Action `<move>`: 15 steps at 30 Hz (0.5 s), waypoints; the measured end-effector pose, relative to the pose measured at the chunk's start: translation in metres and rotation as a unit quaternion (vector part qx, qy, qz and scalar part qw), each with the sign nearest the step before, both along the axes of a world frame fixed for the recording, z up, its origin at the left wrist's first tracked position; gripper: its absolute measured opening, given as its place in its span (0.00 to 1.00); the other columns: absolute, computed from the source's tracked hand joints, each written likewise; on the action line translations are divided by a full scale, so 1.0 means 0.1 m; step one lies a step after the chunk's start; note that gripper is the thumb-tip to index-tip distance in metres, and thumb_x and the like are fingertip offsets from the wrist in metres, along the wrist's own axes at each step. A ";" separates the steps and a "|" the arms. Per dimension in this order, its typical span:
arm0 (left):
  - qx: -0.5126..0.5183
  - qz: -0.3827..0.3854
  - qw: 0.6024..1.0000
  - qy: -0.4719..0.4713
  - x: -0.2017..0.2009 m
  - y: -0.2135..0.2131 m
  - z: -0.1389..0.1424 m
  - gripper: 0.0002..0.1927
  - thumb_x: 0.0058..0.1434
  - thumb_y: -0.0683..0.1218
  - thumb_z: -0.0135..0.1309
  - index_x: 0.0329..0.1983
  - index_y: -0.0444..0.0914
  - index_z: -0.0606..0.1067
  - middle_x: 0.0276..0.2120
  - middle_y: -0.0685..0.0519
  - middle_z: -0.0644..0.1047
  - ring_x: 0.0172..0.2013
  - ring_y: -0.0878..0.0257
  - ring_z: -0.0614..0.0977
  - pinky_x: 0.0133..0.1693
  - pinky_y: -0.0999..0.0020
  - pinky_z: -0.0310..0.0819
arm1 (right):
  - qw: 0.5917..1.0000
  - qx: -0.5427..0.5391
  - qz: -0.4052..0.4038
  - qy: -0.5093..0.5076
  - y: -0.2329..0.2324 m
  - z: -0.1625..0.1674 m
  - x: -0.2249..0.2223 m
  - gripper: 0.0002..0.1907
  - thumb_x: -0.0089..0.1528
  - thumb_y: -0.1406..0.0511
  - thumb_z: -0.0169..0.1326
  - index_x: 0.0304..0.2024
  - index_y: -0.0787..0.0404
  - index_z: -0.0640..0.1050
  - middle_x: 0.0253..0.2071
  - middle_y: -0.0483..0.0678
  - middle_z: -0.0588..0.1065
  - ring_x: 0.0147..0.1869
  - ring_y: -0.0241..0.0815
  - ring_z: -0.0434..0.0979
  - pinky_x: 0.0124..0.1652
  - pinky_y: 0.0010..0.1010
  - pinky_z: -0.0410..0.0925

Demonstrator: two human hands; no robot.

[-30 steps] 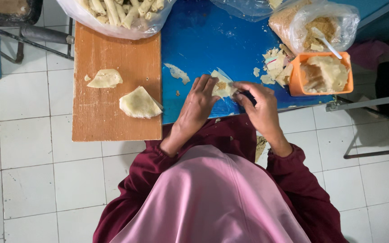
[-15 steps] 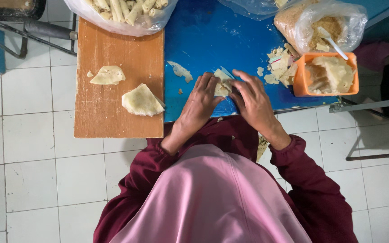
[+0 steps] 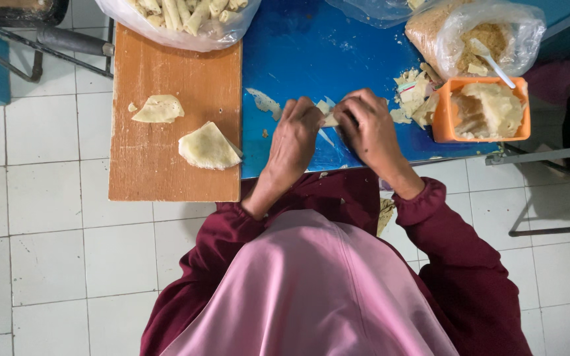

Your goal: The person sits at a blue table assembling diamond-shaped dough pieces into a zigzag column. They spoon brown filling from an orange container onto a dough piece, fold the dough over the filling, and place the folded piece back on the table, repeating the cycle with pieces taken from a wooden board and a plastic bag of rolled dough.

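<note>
While both hands work: left hand [image 3: 296, 135] and right hand [image 3: 366, 128] meet over a pale wrapper [image 3: 328, 113] on the blue counter [image 3: 311, 53].
Fingers: both sets curled, pinching the wrapper's edges between them.
Wooden board [image 3: 166, 72]: left of the hands, carrying two folded wrappers [image 3: 207, 146].
Orange tub [image 3: 444, 125]: just right of the right hand, holding more wrappers.
Bag of rolls [image 3: 179, 20]: at the board's far end.
</note>
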State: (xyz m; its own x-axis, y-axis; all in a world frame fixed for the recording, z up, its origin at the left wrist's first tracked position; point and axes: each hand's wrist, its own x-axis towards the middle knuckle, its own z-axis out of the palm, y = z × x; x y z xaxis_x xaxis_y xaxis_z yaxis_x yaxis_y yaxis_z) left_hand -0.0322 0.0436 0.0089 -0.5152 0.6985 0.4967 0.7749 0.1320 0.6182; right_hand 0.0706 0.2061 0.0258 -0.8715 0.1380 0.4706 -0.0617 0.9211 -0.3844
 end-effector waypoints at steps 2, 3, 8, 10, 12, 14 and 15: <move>0.002 0.023 1.000 0.013 -0.03 0.05 0.00 0.03 0.60 0.34 0.54 0.36 0.34 0.73 0.37 0.44 0.71 0.41 0.47 0.73 0.43 0.54 0.70 | 1.000 0.002 0.000 0.006 -0.03 0.02 -0.02 0.05 0.63 0.71 0.63 0.41 0.61 0.80 0.42 0.48 0.75 0.47 0.49 0.75 0.46 0.41 0.64; 0.010 0.020 1.000 -0.012 -0.04 0.06 0.00 0.03 0.60 0.34 0.53 0.36 0.33 0.73 0.38 0.44 0.72 0.41 0.47 0.73 0.44 0.53 0.70 | 1.000 -0.003 -0.003 0.005 -0.04 0.03 -0.02 0.05 0.63 0.72 0.63 0.42 0.61 0.80 0.43 0.48 0.75 0.48 0.50 0.74 0.47 0.41 0.65; 0.028 0.013 0.999 -0.025 0.00 0.06 0.01 0.12 0.56 0.29 0.47 0.41 0.33 0.73 0.42 0.46 0.73 0.45 0.47 0.74 0.46 0.54 0.72 | 0.999 0.025 0.031 0.008 -0.08 0.06 0.05 0.09 0.64 0.73 0.61 0.47 0.61 0.80 0.46 0.48 0.76 0.52 0.49 0.75 0.50 0.39 0.67; 0.011 0.001 0.999 -0.030 0.02 0.03 0.03 0.08 0.60 0.30 0.50 0.42 0.32 0.72 0.43 0.45 0.71 0.45 0.46 0.74 0.46 0.53 0.71 | 0.997 0.056 0.049 0.006 -0.09 0.08 0.09 0.11 0.63 0.73 0.60 0.49 0.62 0.80 0.48 0.49 0.76 0.52 0.50 0.75 0.51 0.39 0.67; 0.008 -0.015 0.999 -0.036 0.02 -0.02 0.05 0.08 0.60 0.33 0.53 0.42 0.31 0.71 0.43 0.44 0.70 0.45 0.45 0.74 0.45 0.52 0.70 | 0.996 0.061 0.060 0.016 -0.10 0.10 0.13 0.10 0.64 0.72 0.61 0.49 0.62 0.80 0.46 0.49 0.76 0.51 0.50 0.75 0.50 0.39 0.66; 0.018 -0.038 0.998 -0.044 0.03 -0.05 0.08 0.11 0.56 0.36 0.56 0.42 0.29 0.70 0.44 0.44 0.69 0.44 0.43 0.73 0.44 0.52 0.69 | 0.996 0.059 0.065 0.026 -0.12 0.11 0.14 0.10 0.65 0.70 0.62 0.48 0.62 0.80 0.44 0.49 0.76 0.50 0.49 0.76 0.49 0.39 0.66; 0.015 -0.035 0.998 -0.050 0.04 -0.06 0.08 0.10 0.57 0.35 0.56 0.41 0.30 0.70 0.44 0.44 0.69 0.44 0.44 0.73 0.45 0.52 0.70 | 0.996 0.055 0.065 0.030 -0.12 0.10 0.13 0.09 0.65 0.70 0.63 0.48 0.62 0.80 0.44 0.48 0.77 0.49 0.49 0.76 0.49 0.39 0.66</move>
State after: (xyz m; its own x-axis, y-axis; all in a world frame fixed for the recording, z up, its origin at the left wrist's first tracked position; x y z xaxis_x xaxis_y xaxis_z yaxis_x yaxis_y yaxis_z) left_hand -0.0287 0.0380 0.0173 -0.5132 0.7201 0.4670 0.7157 0.0588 0.6959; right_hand 0.0841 0.1939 0.0359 -0.8483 -0.0287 0.5288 -0.2025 0.9402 -0.2739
